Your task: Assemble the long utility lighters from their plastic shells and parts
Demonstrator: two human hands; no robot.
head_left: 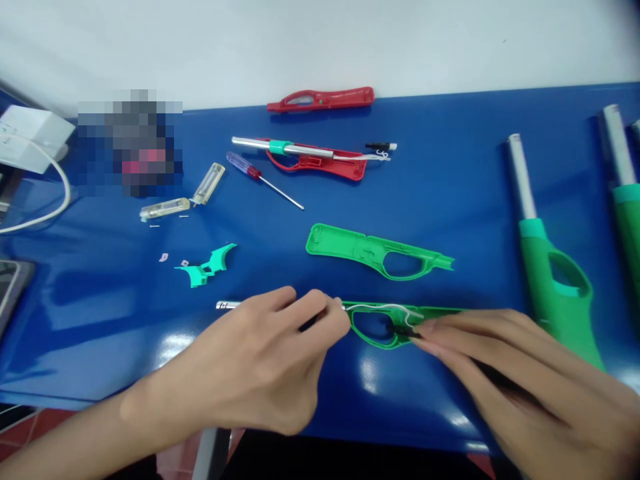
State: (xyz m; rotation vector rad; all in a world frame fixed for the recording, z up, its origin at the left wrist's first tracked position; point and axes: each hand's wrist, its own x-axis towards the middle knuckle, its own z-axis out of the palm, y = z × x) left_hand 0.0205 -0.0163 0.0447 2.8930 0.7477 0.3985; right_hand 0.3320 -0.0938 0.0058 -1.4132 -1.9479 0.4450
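Note:
My left hand (280, 347) is closed around the metal tube (227, 305) of a gas lighter, whose tip sticks out to the left. Beneath both hands lies a green lighter half-shell (440, 311) with a looped grip. A thin white wire (380, 306) runs from the tube's end toward my right hand (505, 353), which pinches a small black igniter part (407, 331) over the shell. My left fingertips are partly hidden. Just behind, the other green half-shell (340, 245) rests with its inside up.
Farther back are a screwdriver (255, 173), a red half-shell with a tube (350, 170) and a red cover (345, 99). On the left lie turquoise triggers (197, 275) and clear fuel tanks (165, 208). Assembled green lighters (555, 267) are at right; a white box (35, 137) stands far left.

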